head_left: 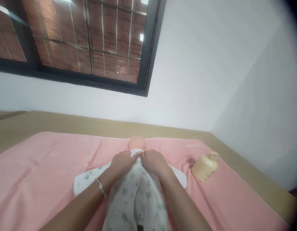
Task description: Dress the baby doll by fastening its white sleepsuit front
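A baby doll lies on its back, with only its bald head (137, 142) clearly showing. White baby clothes (125, 192) with a small green and grey print cover its body, sleeves spread to both sides. At the neckline, my left hand (123, 162) pinches the cloth just below the head. My right hand (153, 161) grips the same neckline from the other side, its fingertips close to those of the left. Lower down the front, a dark gap runs between folds of the fabric. Whatever is inside the sleeves is hidden.
Under the doll is a wrinkled pink sheet (59, 166) on a wooden surface (90, 123). To the right stands a cream pump bottle (205, 167), slightly tilted in view. A white wall (187, 73) and a barred window (90, 41) rise behind.
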Motion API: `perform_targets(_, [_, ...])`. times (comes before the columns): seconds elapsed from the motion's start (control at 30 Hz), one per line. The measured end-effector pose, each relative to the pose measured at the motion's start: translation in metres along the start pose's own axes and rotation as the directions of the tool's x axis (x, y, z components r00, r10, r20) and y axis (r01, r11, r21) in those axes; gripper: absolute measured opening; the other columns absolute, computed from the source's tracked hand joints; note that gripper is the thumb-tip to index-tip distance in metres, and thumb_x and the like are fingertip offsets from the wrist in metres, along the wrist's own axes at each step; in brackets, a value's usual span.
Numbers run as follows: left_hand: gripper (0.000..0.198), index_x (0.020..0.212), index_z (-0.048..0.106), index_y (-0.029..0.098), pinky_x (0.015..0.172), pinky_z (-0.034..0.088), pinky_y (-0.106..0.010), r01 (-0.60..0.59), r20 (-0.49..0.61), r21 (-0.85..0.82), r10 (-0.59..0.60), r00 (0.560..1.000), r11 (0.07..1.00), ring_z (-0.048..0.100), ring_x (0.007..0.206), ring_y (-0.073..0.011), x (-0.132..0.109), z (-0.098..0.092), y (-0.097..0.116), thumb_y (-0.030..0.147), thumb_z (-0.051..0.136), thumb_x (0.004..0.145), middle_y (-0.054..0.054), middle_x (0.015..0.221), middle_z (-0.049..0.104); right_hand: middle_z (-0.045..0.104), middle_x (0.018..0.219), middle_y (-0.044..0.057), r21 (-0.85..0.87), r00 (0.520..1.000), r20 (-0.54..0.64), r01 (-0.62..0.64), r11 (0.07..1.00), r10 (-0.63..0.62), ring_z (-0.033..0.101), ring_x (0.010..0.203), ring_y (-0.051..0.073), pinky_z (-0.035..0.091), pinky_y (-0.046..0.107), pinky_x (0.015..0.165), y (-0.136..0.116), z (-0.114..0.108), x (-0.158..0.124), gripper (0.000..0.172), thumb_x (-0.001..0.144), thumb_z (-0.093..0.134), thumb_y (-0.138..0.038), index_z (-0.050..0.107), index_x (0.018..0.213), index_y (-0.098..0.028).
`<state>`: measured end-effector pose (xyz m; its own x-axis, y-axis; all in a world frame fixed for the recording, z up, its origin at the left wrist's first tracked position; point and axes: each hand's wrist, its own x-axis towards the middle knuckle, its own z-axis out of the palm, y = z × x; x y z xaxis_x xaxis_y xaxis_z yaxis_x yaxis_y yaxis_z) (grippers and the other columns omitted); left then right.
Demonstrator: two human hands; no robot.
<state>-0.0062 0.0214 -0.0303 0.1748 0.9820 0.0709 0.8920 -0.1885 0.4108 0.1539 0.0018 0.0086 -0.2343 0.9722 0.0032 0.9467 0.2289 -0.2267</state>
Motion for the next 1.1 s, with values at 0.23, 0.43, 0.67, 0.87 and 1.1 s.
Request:
perform_targets(0.23, [0.044, 0.072, 0.061, 0.015, 0.07, 0.039, -0.034, -0.1, -0.18, 0.243, 0.147, 0.973, 0.965, 0.058, 0.074, -0.0223, -0.009, 0.007, 0.015, 0.031, 0.025, 0.092, -0.01, 0.076, 0.064, 0.066, 0.104, 0.019, 0.169, 0.992, 0.096, -0.097, 0.981, 0.082, 0.062, 0.092, 0.026, 0.044, 0.034, 0.076, 0.017, 0.011, 0.015, 0.063, 0.095, 0.014, -0.043, 0.068, 0.101, -0.009])
perform_targets(0.43, [0.046, 0.076, 0.062, 0.017, 0.067, 0.041, -0.031, -0.043, -0.092, 0.048, 0.047, 0.995, 0.998, 0.06, 0.077, -0.021, -0.011, -0.009, 0.015, 0.037, 0.023, 0.092, -0.008, 0.082, 0.066, 0.068, 0.096, 0.018, 0.144, 0.998, 0.059, -0.037, 0.989, 0.029, 0.062, 0.083, 0.023, 0.043, 0.031, 0.069, 0.01, -0.008, -0.002, 0.061, 0.096, 0.016, -0.041, 0.068, 0.092, -0.01])
perform_targets(0.67, [0.051, 0.082, 0.067, 0.018, 0.067, 0.043, -0.03, 0.047, 0.048, -0.1, -0.042, 0.998, 0.994, 0.063, 0.081, -0.0227, -0.005, -0.014, 0.007, 0.047, 0.026, 0.09, -0.009, 0.088, 0.07, 0.068, 0.094, 0.016, 0.115, 1.0, 0.028, 0.002, 0.993, -0.005, 0.062, 0.086, 0.025, 0.042, 0.033, 0.073, 0.008, -0.001, -0.002, 0.069, 0.095, 0.011, -0.052, 0.068, 0.092, -0.012])
perform_targets(0.87, [0.041, 0.081, 0.064, 0.017, 0.069, 0.042, -0.029, -0.084, -0.043, 0.083, 0.088, 0.995, 0.993, 0.061, 0.08, -0.0206, -0.01, -0.012, 0.014, 0.033, 0.027, 0.091, -0.01, 0.089, 0.067, 0.067, 0.1, 0.017, 0.181, 0.997, 0.06, -0.057, 0.982, 0.047, 0.062, 0.088, 0.024, 0.043, 0.032, 0.073, 0.023, 0.016, 0.016, 0.067, 0.096, 0.009, -0.043, 0.068, 0.098, -0.011])
perform_targets(1.1, [0.05, 0.079, 0.065, 0.017, 0.061, 0.042, -0.028, 0.062, 0.112, -0.097, -0.051, 0.992, 0.993, 0.063, 0.075, -0.0216, -0.006, -0.021, 0.009, 0.047, 0.026, 0.09, -0.009, 0.085, 0.069, 0.068, 0.092, 0.015, 0.046, 1.0, -0.028, 0.014, 0.999, -0.013, 0.062, 0.083, 0.023, 0.044, 0.033, 0.072, 0.007, 0.005, 0.0, 0.055, 0.095, 0.018, -0.037, 0.067, 0.09, -0.013])
